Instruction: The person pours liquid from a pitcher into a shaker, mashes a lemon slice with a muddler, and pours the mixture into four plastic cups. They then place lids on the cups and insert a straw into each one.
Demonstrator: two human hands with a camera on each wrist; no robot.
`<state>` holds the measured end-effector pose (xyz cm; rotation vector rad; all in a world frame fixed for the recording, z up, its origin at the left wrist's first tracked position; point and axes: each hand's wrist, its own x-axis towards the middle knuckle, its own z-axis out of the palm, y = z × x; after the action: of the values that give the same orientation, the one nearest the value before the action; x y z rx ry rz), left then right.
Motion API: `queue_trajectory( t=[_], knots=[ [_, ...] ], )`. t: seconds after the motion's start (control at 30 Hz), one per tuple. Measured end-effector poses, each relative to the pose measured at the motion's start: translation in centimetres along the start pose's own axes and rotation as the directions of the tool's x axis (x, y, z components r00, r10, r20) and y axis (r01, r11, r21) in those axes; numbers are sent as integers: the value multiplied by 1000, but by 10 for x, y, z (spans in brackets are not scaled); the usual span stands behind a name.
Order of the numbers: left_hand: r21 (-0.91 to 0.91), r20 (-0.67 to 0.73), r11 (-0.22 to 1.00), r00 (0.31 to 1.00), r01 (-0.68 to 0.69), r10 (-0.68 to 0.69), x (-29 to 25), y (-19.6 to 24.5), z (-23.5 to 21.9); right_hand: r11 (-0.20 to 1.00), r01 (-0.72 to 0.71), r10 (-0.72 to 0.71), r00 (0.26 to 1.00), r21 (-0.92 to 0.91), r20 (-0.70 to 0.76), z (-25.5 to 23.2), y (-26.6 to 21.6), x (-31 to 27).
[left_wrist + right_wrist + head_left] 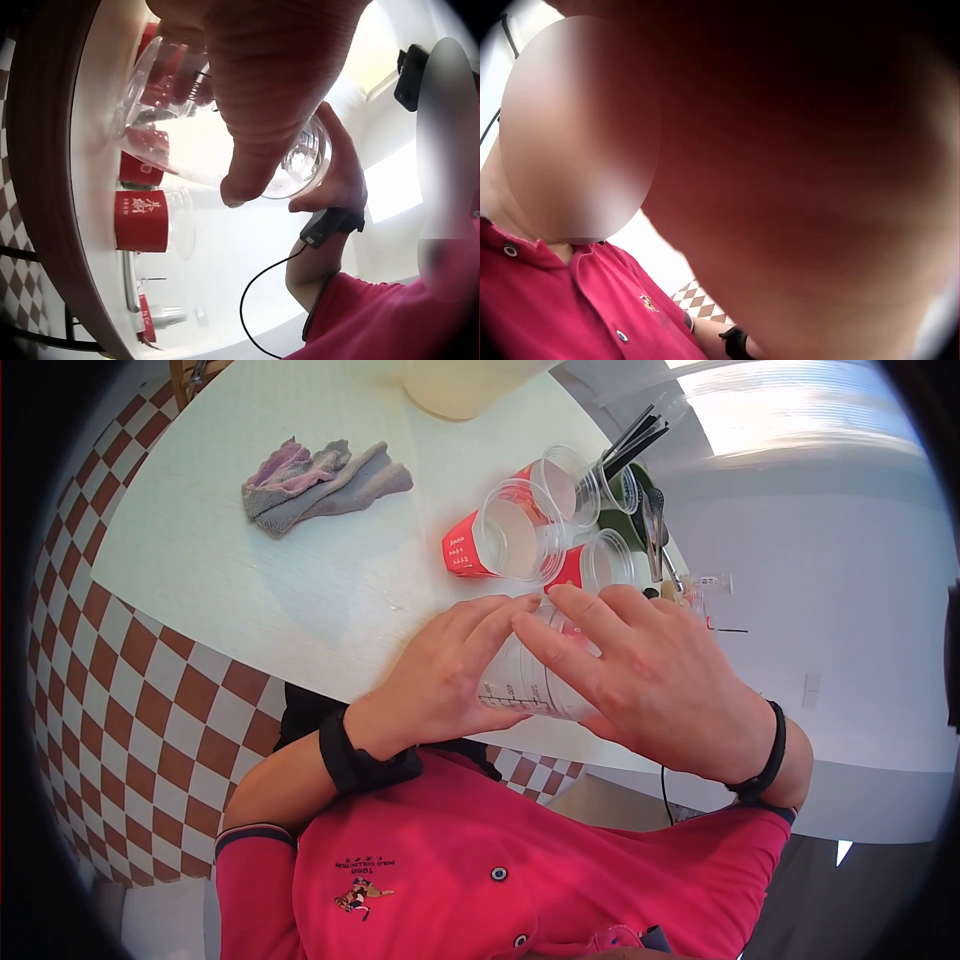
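Note:
Between both hands, in front of the chest, is a clear plastic shaker (512, 685) with black measuring marks, tilted over the table's near edge. My left hand (445, 670) grips it around the side, thumb underneath. Over its other end, my right hand (645, 670) curls its fingers and holds on. The left wrist view shows the shaker (191, 154) lying sideways, with the right hand (341, 169) around its narrower, rounded end. In the right wrist view the right hand (795, 187) fills most of the picture, dark and blurred, and hides the shaker.
Just beyond the hands stand clear cups with red sleeves (463, 548). Black straws (635, 445) stand in a clear cup, beside metal utensils (655, 535). A grey and pink cloth (325, 485) lies on the white table (200, 550); a large pale container (450, 395) stands at the far edge.

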<state>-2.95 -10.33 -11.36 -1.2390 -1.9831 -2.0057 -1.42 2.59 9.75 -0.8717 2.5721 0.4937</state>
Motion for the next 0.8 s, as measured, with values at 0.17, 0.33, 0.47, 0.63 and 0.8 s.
queue_trajectory(
  t=[0.17, 0.33, 0.47, 0.63, 0.8],
  knots=[
    [-7, 12, 1000, 1000, 3, -3, -3, 0, 0, 999, 39, -40, 996, -15, -79, 18, 0, 3],
    [-11, 29, 1000, 1000, -8, 9, -4, -1, -2, 999, 22, -18, 991, 30, -129, 24, -6, 1],
    [-50, 42, 999, 999, -18, 20, -6, -3, -2, 998, 49, -55, 984, -40, -172, 32, -10, 0],
    [-71, 23, 997, 1000, -17, 18, -10, -7, 2, 970, 70, -94, 991, -234, -94, 28, -17, 9],
    [-102, -10, 995, 1000, -21, 20, -8, -7, -2, 948, 116, -115, 993, -296, 20, 17, -24, 22]
  ],
)
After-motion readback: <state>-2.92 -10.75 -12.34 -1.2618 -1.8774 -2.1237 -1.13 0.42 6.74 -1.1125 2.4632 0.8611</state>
